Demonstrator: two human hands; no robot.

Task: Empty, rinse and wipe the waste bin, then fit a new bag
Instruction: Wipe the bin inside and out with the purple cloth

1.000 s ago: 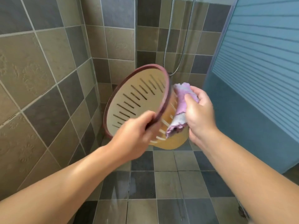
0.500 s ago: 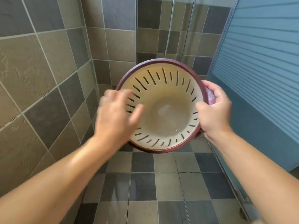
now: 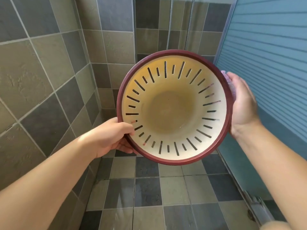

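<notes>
Here: slotted bin [image 3: 172, 107], mouth tilted toward viewer for inspection; left hand [image 3: 114, 136] gripping rim, right hand [image 3: 240, 105] pressing cloth [image 3: 230, 83] against outer wall.

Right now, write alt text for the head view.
Two bare hands hold a slotted cream waste bin with a dark red rim, its empty inside facing the camera. The left hand grips the rim; the right hand presses a purple cloth against its outside.

Both forearms are bare from the frame's edge to the wrist, with no sleeve, watch or band showing. The left hand [image 3: 111, 136] and right hand [image 3: 242, 107] wear no gloves; rings seem absent, though most fingers are hidden.
</notes>
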